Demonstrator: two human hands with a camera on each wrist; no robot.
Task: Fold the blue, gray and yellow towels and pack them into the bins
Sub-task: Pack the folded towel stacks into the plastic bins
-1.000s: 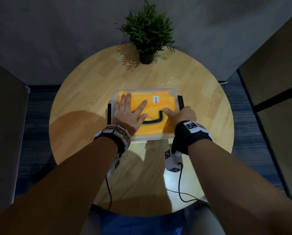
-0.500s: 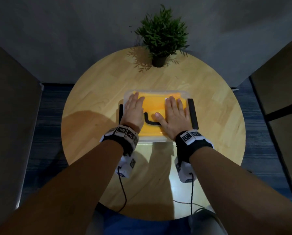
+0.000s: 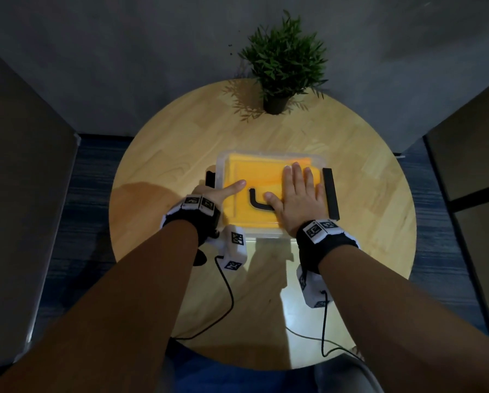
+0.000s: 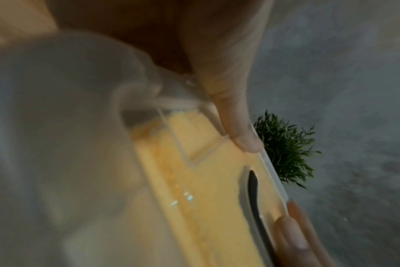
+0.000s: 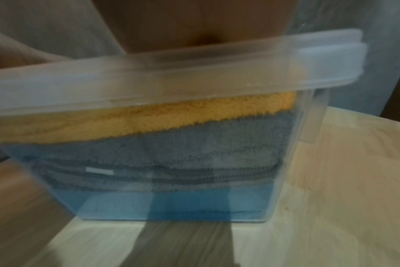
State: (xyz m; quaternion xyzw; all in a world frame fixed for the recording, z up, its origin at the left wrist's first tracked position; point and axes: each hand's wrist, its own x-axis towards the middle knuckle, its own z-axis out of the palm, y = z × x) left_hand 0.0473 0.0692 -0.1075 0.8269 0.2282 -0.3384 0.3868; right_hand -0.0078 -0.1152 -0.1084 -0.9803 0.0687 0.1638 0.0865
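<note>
A clear plastic bin [image 3: 268,234] with its lid [image 3: 237,168] on stands mid-table. Through its wall I see the yellow towel [image 5: 149,119] on top, the gray towel [image 5: 171,155] under it and the blue towel [image 5: 183,204] at the bottom. My right hand [image 3: 300,194] lies flat and open on the lid's right half, beside the black handle [image 3: 258,202]. My left hand [image 3: 209,194] grips the bin's left edge at the black left latch [image 3: 210,177]. Its thumb [image 4: 237,126] lies on the lid, and its fingers are hidden down the side.
The right latch [image 3: 331,194] stands out along the bin's right side. A potted plant [image 3: 280,66] sits at the far edge of the round wooden table [image 3: 166,154]. Dark panels flank the table left and right, and cables trail from my wrists.
My left hand has slid off the lid top to the bin's left edge, leaving only the thumb on the lid. My right hand stays flat on the lid.
</note>
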